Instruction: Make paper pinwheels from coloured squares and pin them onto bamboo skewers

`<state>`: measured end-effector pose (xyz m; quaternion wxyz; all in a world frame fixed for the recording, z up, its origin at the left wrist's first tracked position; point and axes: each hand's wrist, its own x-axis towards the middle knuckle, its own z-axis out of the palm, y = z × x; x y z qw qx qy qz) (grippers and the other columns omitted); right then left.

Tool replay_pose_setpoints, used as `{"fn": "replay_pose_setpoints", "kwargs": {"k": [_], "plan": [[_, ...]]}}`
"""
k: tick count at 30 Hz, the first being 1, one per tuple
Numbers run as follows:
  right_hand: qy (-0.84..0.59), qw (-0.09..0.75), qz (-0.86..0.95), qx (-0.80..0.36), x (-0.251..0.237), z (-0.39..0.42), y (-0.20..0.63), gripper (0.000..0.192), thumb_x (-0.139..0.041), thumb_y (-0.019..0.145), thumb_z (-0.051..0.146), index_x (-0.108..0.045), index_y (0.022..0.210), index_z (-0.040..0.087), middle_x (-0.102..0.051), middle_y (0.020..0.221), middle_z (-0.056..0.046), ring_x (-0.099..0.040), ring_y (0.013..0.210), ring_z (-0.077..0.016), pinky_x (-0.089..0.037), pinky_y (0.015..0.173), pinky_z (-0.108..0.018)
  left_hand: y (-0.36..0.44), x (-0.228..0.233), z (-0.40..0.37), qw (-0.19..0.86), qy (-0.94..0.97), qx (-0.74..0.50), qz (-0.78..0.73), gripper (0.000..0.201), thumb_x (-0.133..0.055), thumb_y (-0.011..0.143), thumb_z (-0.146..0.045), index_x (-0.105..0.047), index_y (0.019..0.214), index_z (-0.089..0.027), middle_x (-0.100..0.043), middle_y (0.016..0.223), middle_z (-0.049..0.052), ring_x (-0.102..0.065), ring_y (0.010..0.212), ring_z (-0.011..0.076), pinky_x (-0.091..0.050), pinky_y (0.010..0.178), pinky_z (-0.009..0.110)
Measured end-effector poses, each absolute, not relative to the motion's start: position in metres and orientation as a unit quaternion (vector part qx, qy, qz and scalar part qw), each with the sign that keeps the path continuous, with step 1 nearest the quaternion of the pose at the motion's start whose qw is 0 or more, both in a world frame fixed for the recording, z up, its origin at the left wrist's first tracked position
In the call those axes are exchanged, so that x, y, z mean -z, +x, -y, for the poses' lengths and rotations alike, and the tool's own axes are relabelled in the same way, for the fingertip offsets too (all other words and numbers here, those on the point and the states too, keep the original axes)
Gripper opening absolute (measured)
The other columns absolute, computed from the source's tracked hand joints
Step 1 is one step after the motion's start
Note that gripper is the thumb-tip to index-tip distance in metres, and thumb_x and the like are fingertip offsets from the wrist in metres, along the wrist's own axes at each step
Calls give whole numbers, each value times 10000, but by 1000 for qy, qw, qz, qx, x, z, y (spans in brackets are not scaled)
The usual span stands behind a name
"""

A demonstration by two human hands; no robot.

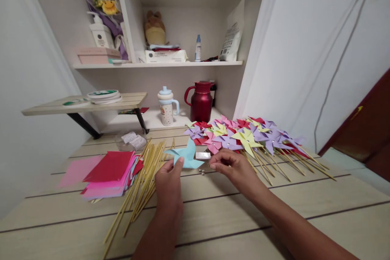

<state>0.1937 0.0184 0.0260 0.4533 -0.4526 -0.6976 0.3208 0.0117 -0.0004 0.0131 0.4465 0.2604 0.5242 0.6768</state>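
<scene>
My left hand (170,180) pinches a light blue paper pinwheel (188,155) between thumb and fingers, above the table. My right hand (230,165) is just to its right, thumb and fingertips pressed together; whatever they hold is too small to make out. Between the hands, a small white box (202,156) lies on the table, with a few tiny silvery beads (201,172) in front of it. Left of my left hand is a loose bundle of thin wooden sticks (143,183). Behind my right hand lies a heap of finished paper pinwheels (246,138) on sticks.
A stack of coloured paper squares (109,166) lies left of the sticks, near a clear plastic container (131,141). A red jug (201,101) and a handled cup (167,106) stand at the back. A small raised shelf (131,100) overhangs the table's left side.
</scene>
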Motion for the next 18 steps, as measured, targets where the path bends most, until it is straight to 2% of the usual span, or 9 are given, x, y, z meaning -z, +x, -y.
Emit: {"fn": "replay_pose_setpoints", "kwargs": {"k": [7,18], "plan": [[-405,483,698,-339,-36,0,184,114,-684,816,295,-713,728,228,-652,778,-16,-562,753,-188,-415,699,-315,19,-22,8,415,317,-657,-543,243,-769,637,-352,-750,788,-163,-713,748,11,-630,710,183,-473,686,277],[-370,537,662,-368,-36,1,181,67,-722,791,246,-722,725,235,-634,783,-10,-569,780,-189,-436,742,-321,28,-27,17,336,407,-644,-554,166,-715,711,-325,-742,788,-181,-723,864,39,-629,827,209,-474,751,281]]}}
